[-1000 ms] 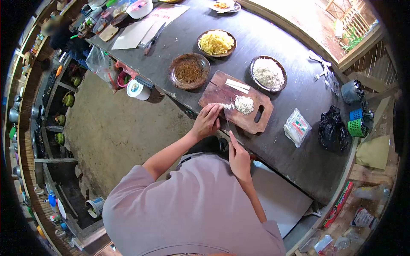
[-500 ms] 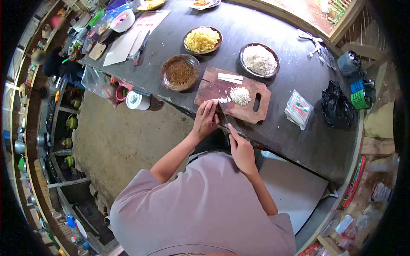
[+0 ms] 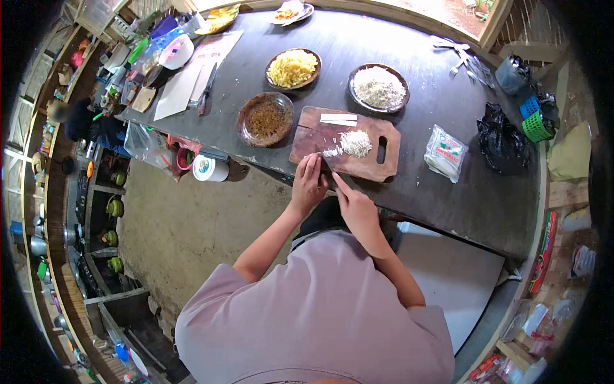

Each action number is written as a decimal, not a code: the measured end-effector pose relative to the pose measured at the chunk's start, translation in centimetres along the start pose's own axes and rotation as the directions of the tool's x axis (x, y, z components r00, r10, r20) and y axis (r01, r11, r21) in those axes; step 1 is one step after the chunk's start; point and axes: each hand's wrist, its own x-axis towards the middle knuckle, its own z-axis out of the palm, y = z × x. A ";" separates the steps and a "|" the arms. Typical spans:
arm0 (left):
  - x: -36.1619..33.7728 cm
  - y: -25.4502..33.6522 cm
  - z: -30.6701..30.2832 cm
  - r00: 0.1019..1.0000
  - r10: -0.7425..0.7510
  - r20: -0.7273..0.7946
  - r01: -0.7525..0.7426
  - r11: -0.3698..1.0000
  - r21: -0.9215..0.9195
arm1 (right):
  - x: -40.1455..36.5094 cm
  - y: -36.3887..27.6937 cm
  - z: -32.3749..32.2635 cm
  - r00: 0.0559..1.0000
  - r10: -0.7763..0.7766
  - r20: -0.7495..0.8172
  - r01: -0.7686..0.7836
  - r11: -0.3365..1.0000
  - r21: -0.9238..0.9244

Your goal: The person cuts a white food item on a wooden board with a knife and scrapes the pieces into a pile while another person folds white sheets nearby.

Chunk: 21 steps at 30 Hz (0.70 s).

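Observation:
On the wooden cutting board (image 3: 300, 144), fine white shreds (image 3: 355, 144) lie in a small heap, with smaller bits to its left. Two pale white strips (image 3: 338, 120) rest at the board's far side. My left hand (image 3: 309, 184) is at the near left edge of the board, fingers bent and pressed together; whatever is beneath the fingertips is hidden. With its fingers wrapped round the handle, my right hand (image 3: 358, 208) holds a knife (image 3: 327, 165). The blade points away from me, close beside the left fingertips.
Beyond the board stand a brown plate (image 3: 242, 118) with brown residue, a bowl of yellow pieces (image 3: 293, 68) and a bowl of white flour (image 3: 378, 88). To the right lie a white packet (image 3: 446, 153) and a black plastic bag (image 3: 503, 139). Another person (image 3: 86, 121) is at far left.
The camera view has shifted slightly. Both hands stay close together at the board's near edge, the knife still in my right hand. The left fingertips sit slightly nearer to me on the board.

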 end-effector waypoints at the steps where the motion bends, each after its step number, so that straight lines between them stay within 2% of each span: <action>1: 0.1 0.2 0.2 1.000 0.006 -0.003 -0.006 1.000 -0.002 | 0.9 -0.3 0.2 1.000 -0.002 0.013 0.002 1.000 -0.002; 9: 0.0 -0.1 -0.4 1.000 0.004 0.001 -0.004 1.000 -0.005 | -3.5 0.3 -2.6 0.998 0.034 0.058 -0.034 0.999 -0.010; 13: -0.1 -0.2 0.5 1.000 0.008 -0.018 -0.008 1.000 0.014 | 0.3 -0.4 -0.8 1.000 -0.012 -0.008 0.012 0.998 -0.061; 16: 0.1 -0.4 -0.2 1.000 0.022 0.004 -0.022 0.999 0.030 | 0.2 -0.9 -0.7 0.999 0.016 0.031 -0.013 0.994 -0.108; 21: 0.3 0.0 -0.5 1.000 0.019 0.009 -0.019 0.999 0.042 | -3.0 0.4 -1.4 1.000 0.016 0.004 -0.016 1.000 -0.001</action>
